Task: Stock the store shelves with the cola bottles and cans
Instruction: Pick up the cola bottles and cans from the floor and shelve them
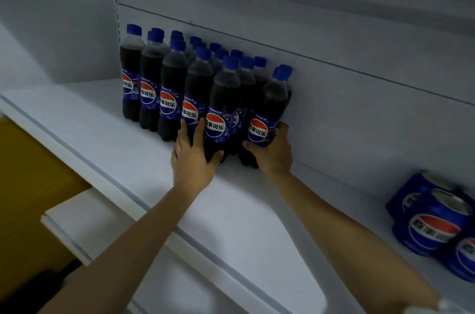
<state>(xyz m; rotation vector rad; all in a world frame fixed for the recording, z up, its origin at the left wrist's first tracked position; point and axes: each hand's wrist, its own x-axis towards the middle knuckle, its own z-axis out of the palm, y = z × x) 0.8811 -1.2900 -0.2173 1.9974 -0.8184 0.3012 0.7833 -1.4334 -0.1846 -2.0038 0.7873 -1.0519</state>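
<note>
Several dark cola bottles with blue caps point(169, 87) stand in rows on the white shelf point(108, 128), against the back panel. My left hand point(191, 156) is at the foot of the front bottle point(221, 107), thumb under its base and fingers up between it and the bottle to its left. My right hand point(273, 151) grips the lower part of the rightmost bottle point(272, 107), which leans slightly right. Blue cola cans point(434, 221) stand on the same shelf at the far right.
A bare stretch of shelf lies between the bottles and the cans. The shelf's front edge point(154, 210) runs diagonally below my arms. A lower white shelf point(84, 226) and a yellow surface point(28, 185) show at the lower left. Another shelf hangs overhead.
</note>
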